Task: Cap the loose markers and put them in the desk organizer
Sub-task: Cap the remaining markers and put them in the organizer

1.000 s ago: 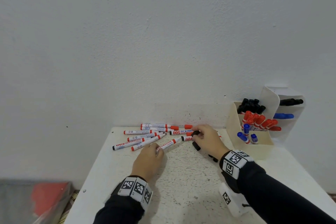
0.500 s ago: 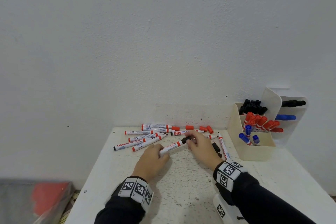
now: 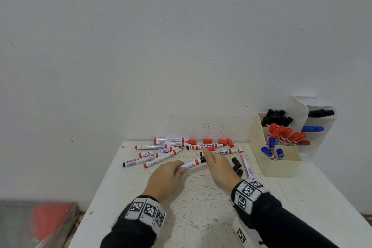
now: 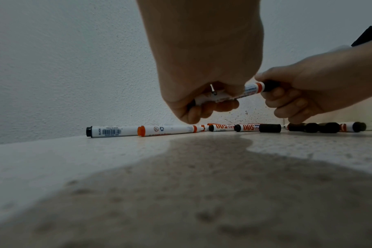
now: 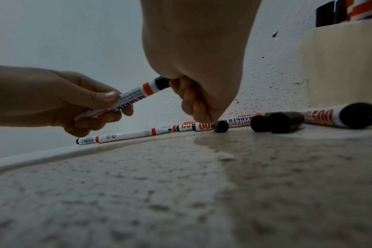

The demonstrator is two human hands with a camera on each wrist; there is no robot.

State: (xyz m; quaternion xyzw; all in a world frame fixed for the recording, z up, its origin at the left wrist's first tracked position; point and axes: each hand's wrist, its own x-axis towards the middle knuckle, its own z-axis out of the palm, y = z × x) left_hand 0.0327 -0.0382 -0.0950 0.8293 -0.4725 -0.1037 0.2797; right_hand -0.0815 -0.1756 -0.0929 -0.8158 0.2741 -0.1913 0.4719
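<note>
Head view: a white marker [image 3: 191,164] is held above the table [image 3: 201,217], its barrel gripped by the curled fingers of the left hand [image 3: 164,179]. Its long axis runs from that grip toward the right hand [image 3: 218,165], which pinches a black cap [image 3: 203,160] at the tip end. The desk organizer [image 3: 277,165] stands beyond the right hand, which is nearer it.

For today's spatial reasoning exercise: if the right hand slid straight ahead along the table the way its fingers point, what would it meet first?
Probably the red cap just beyond the right hand, then the marker printed 500 lying crosswise behind it. Depth is hard to judge, and the hand sits slightly above the table, so it might pass over the cap.
</note>
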